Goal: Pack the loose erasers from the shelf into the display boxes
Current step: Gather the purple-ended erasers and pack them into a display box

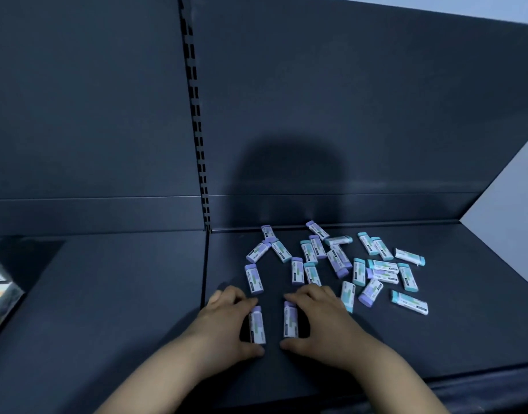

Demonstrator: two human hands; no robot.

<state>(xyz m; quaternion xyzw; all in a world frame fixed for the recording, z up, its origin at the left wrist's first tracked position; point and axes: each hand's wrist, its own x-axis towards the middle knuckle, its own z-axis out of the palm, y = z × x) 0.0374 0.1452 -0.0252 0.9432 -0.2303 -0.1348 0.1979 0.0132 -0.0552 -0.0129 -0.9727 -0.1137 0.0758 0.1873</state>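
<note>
Several loose erasers (340, 259) in white sleeves with purple or teal ends lie scattered on the dark shelf (450, 330), mostly right of centre. My left hand (224, 321) is curled over one purple-ended eraser (256, 325), thumb and fingers at its two ends. My right hand (319, 318) is curled the same way over another purple-ended eraser (290, 322). Both erasers stand lengthwise, side by side, near the shelf's front. No display box is in view.
A dark back panel (346, 115) with a slotted upright (197, 121) rises behind the shelf. A neighbouring shelf section (107, 294) lies to the left, with a pale object (0, 282) at its far left edge. A light wall (507, 210) borders the right.
</note>
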